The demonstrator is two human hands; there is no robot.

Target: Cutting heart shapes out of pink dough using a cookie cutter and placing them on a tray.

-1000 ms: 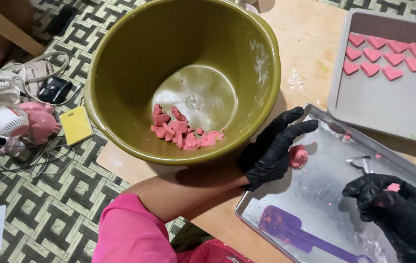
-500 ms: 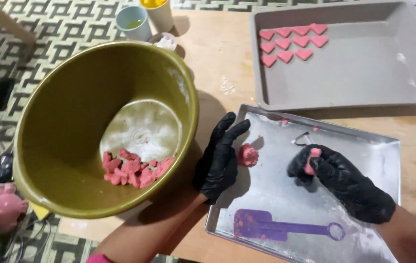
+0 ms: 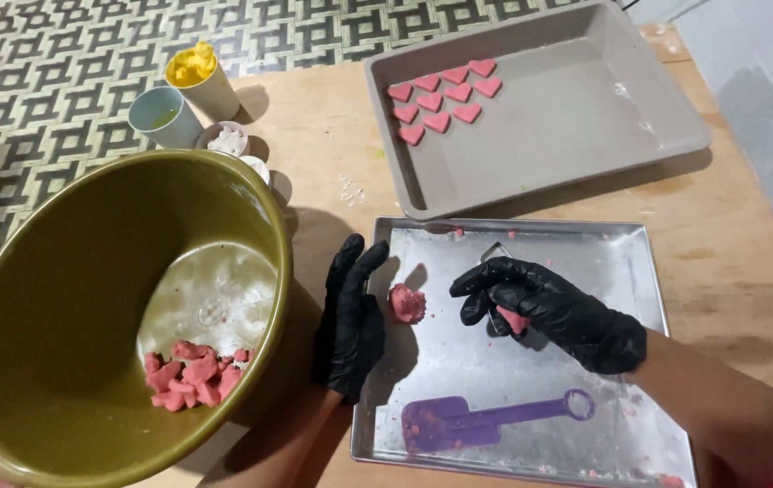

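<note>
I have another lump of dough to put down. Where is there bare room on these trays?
Free: the right half of the grey tray, beside the pink hearts. The silver tray is crowded by both hands and the purple spatula.

Both hands gloved: left hand [image 3: 350,316] & right hand [image 3: 554,307] in thin black glossy disposable gloves, wrinkled at knuckles, cuffs end at wrists. Forearms bare, no sleeves in view.
</note>
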